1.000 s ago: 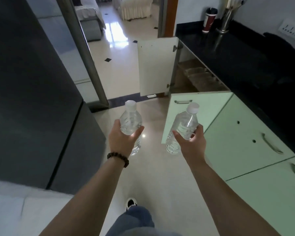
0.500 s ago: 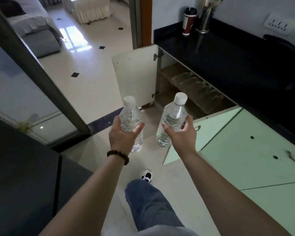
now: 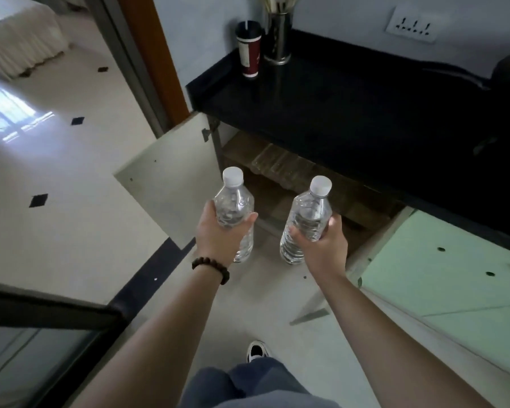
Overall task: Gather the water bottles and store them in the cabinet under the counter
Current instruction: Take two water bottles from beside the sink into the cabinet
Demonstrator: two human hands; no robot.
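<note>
Both hands are out in front, each wrapped around a bottle. Left hand, with a dark beaded bracelet at the wrist, grips a clear plastic water bottle with a white screw cap around its middle, thumb on the right side; the bottle stands upright. Right hand grips a second clear plastic water bottle with a white cap, tilted slightly so its cap leans to the right. The two bottles are near each other but apart, held above the pale tiled floor.

Nearest the camera are blue-grey trousers and a black-and-white shoe on the floor. To the right is a pale green cabinet door.

Just beyond the bottles the cabinet under the counter stands open, its off-white door swung out to the left. On its wooden shelf lies a row of clear bottles, blurred.

Above it runs the black counter top. At its far left corner stand a red and white cup with a dark lid and, just beside it, a shiny metal utensil holder. A white wall socket plate sits on the wall behind.
</note>
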